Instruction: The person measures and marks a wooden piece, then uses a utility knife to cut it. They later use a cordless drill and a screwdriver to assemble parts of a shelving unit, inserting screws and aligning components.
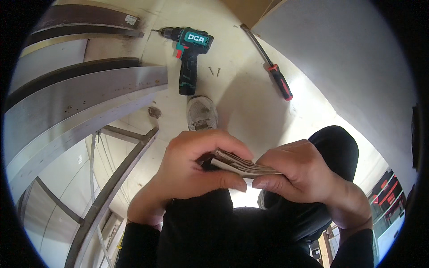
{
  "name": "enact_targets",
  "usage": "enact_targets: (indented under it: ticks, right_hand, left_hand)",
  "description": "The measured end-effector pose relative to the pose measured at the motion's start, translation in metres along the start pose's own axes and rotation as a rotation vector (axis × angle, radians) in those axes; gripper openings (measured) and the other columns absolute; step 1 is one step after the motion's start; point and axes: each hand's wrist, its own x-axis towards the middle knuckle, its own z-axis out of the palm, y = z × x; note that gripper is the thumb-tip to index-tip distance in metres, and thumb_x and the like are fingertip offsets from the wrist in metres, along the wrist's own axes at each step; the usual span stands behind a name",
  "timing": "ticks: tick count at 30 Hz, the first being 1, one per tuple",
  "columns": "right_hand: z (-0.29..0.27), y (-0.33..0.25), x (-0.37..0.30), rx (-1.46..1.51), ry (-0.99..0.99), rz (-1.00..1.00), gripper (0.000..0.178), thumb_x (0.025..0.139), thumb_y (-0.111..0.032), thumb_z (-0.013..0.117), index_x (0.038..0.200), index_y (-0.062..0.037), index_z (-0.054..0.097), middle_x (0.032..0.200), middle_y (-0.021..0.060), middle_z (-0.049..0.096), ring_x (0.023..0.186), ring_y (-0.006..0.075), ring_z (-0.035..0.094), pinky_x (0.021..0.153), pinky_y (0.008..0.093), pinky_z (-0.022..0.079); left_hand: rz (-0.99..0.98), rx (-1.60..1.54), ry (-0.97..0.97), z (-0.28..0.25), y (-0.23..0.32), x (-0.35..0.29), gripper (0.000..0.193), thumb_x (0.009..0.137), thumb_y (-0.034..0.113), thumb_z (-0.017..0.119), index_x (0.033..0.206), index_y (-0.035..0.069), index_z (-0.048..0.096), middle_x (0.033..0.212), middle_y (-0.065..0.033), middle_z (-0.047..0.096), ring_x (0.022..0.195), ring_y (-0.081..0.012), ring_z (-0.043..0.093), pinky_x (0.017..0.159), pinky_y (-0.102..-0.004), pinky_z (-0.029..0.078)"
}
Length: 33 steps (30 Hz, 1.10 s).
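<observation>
Both hands grip a thin stack of flat layers (243, 166), pale and brown at the edges, in front of my knees. It could be cardboard or folded sheets; I cannot tell which. My left hand (192, 165) wraps round its left end, fingers over the top and thumb below. At the right end, my right hand (299, 172) pinches it between thumb and curled fingers. Beyond my hands a green-and-black cordless drill (188, 62) lies on the floor. To its right lies a pry bar (278, 80) with a bent tip and a red-and-black handle.
Two screws (214, 71) lie on the floor beside the drill, near my shoe (202, 112). Grey and brown boards (94, 87) are stacked at the left, above a metal frame (114, 190). A large grey panel (344, 53) stands at the right.
</observation>
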Motion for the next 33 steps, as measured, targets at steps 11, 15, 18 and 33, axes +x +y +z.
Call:
enact_targets:
  ticks: [11,15,18,33]
  right_hand:
    - [-0.003,0.009,0.0,1.01,-0.523,0.57,0.045,0.103,-0.04,0.042,0.108,0.001,0.061,0.068,0.0028,0.06,0.051,0.0066,0.053,0.045,0.0208,0.041]
    - [0.006,0.021,-0.002,1.22,-0.709,0.641,0.042,0.102,-0.042,0.045,0.11,-0.0027,0.059,0.068,-0.0027,0.055,0.05,0.0034,0.048,0.045,0.0166,0.037]
    - [0.02,0.014,-0.007,1.151,-0.612,0.606,0.038,0.102,-0.04,0.047,0.104,-0.0035,0.059,0.073,-0.0011,0.057,0.054,0.0064,0.051,0.048,0.0187,0.04]
    - [0.034,-0.002,0.0,0.158,-0.011,0.092,0.02,0.09,-0.02,0.065,0.098,-0.0026,0.059,0.088,0.0116,0.063,0.084,0.0268,0.063,0.074,0.0385,0.05]
  left_hand:
    - [0.182,0.226,-0.05,-0.002,0.007,-0.007,0.024,0.064,0.01,0.085,0.084,0.007,0.071,0.079,-0.0081,0.072,0.065,-0.0152,0.069,0.05,-0.0243,0.051]
    - [0.213,0.233,-0.1,0.0,0.008,-0.006,0.026,0.059,0.01,0.087,0.078,0.009,0.07,0.077,-0.0065,0.072,0.061,-0.0133,0.067,0.049,-0.0254,0.049]
    - [0.26,0.123,-0.268,-0.014,-0.004,0.001,0.026,0.071,0.025,0.083,0.088,0.009,0.069,0.079,-0.0039,0.068,0.072,-0.0162,0.065,0.065,-0.0297,0.049]
    - [-0.345,-0.714,-0.038,0.038,-0.01,0.019,0.069,0.103,0.052,0.015,0.113,-0.001,0.058,0.108,-0.0122,0.06,0.105,-0.0218,0.056,0.099,-0.0334,0.041]
